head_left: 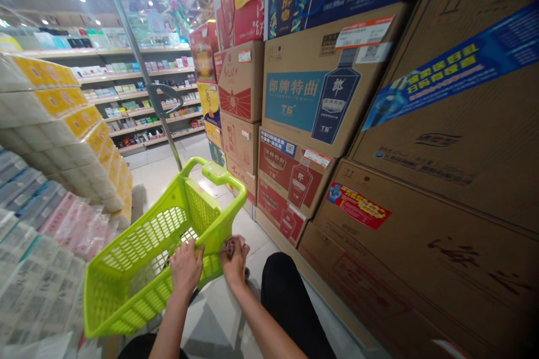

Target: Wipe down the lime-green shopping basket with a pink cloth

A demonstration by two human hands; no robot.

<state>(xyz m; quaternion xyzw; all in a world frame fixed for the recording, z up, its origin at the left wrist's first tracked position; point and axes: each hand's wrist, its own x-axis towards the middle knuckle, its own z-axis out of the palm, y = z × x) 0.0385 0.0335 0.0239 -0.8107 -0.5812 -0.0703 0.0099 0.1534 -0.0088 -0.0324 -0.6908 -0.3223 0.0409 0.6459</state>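
Note:
A bright green plastic shopping cart (pixel 138 291) with a slatted basket stands in front of me, its handle pointing away to the upper right. My left hand (pixel 186 266) is closed over the basket's near side rim, fingers hooked inside. Just to its right, my right hand (pixel 236 261) is closed against the cart's corner below the handle. Its fingers pinch a small, crumpled brown thing (pixel 229 248), perhaps cloth; the kind is unclear. The basket shows no goods in the part I can see.
Stacked cardboard cartons (pixel 303 90) rise close on my right. Yellow-and-white packs (pixel 63 118) and pink packs (pixel 71 219) are piled on the left. A metal pole (pixel 138 61) stands beyond the cart. Store shelves (pixel 138 76) line the back. My knee (pixel 290 297) is beside the cart.

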